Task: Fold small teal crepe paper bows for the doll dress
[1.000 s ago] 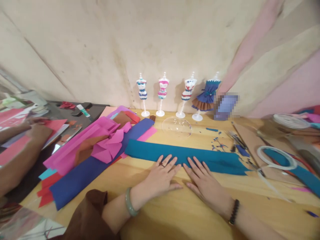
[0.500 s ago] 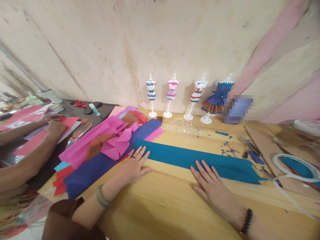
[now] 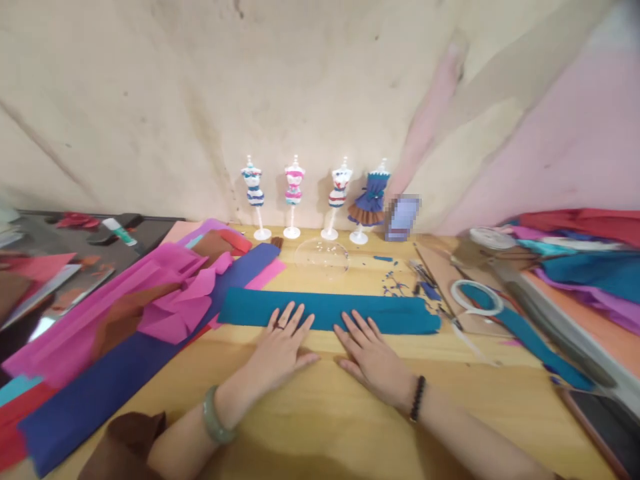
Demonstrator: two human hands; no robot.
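Your left hand [image 3: 279, 353] and right hand [image 3: 373, 360], spread wide, touch the teal strip [image 3: 325, 303] just ahead; press evenly, without dragging.

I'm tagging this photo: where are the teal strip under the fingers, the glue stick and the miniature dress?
Teal strip [image 3: 325, 311]: head view, middle of its surface.
Glue stick [image 3: 119, 231]: head view, its barrel.
Miniature dress [image 3: 371, 201]: head view, its blue skirt.

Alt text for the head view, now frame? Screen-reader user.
A person's left hand and right hand, both spread open, rest over the near edge of a teal strip lying across a wooden table. Colorful sheets lie to the left; behind, four small mannequins stand near the wall, the rightmost in a dress.
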